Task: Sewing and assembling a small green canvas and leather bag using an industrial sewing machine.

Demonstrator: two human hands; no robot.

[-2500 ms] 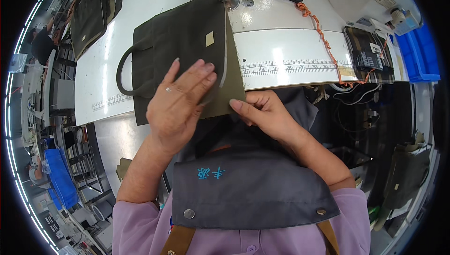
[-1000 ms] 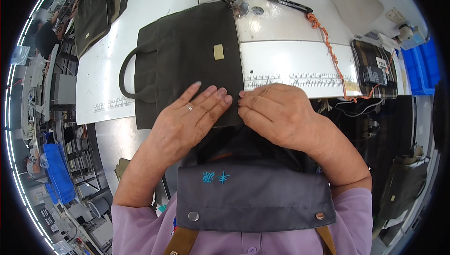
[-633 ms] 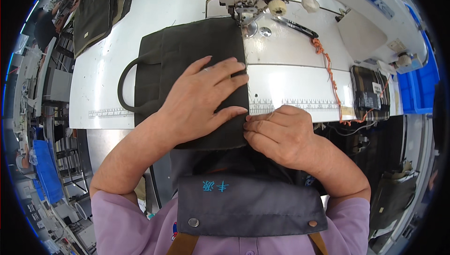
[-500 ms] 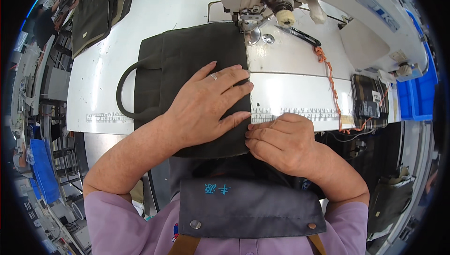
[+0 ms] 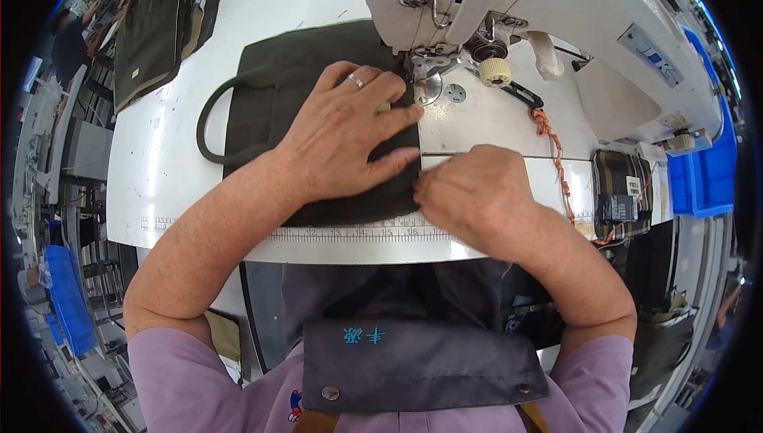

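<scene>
A dark olive fabric bag piece [image 5: 318,47] lies flat on the white sewing table, its loop handle [image 5: 208,127] pointing left. Its far right part sits at the presser foot [image 5: 415,71] of a white sewing machine [image 5: 588,59]. My left hand [image 5: 338,143] rests on top of the fabric with fingers apart, the fingertips near the right edge. A small pale yellow patch [image 5: 385,106] shows between those fingers. At the near right edge of the piece, my right hand [image 5: 479,194] is closed with its fingertips pinching the fabric.
A printed ruler [image 5: 362,234] runs along the table's front. Orange cord [image 5: 556,147] hangs beside a black tool. Folded striped fabric [image 5: 624,186] sits at the right, next to a blue bin [image 5: 703,170]. More dark bag pieces [image 5: 149,43] lie at the far left.
The bag piece has moved away from me, further under the machine, uncovering the ruler in front. Both hands have gone forward with it; the left hand's fingers are more bent.
</scene>
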